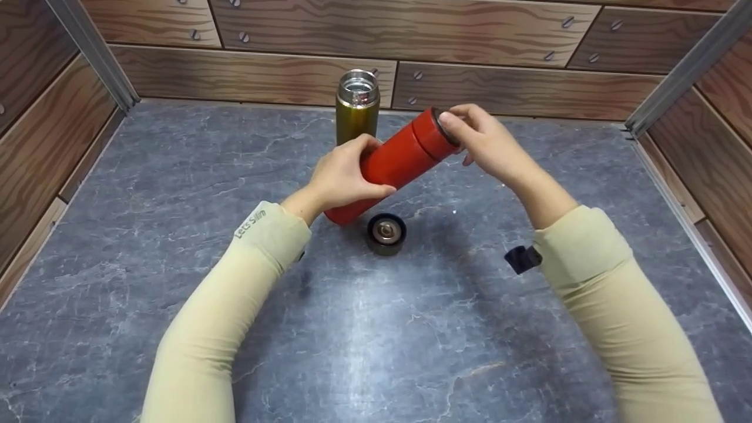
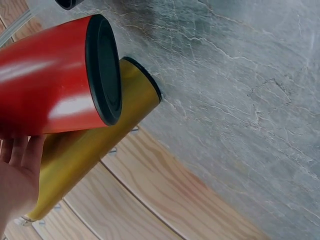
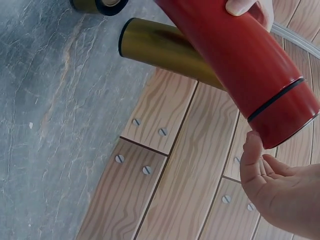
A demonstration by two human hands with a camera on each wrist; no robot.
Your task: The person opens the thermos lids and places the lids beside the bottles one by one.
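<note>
Two bare hands work at one tilted red vacuum flask point(image 1: 405, 158) at the centre of the head view. The person's left hand point(image 1: 343, 173) grasps the flask's body, thumb along the near side and fingers round the far side. The right hand point(image 1: 493, 141) is at the upper end, its thumb against the edge of the red screw cap point(image 1: 430, 132) and its other fingers bent near the rim; whether it grips the cap or only touches it, one cannot tell. The flask slants from lower left to upper right, cap on, and the left wrist view shows its black base.

Just behind the flask, at the upper centre of the head view, a gold vacuum flask point(image 1: 355, 120) stands upright with its steel mouth uncovered. In front of the red flask, near the middle of the frame, a loose lid point(image 1: 386, 234) lies with its metal-lined inside facing up.

Pale yellow-green sleeves cover both arms, the left sleeve point(image 1: 197, 335) lettered near the cuff; a black fitting point(image 1: 521, 258) juts from the right cuff. Grey marbled tabletop point(image 1: 282, 364) spreads beneath, meeting wood-grain panels point(image 1: 294, 70) along the top of the frame and metal corner posts point(image 1: 88, 47) at either side.
</note>
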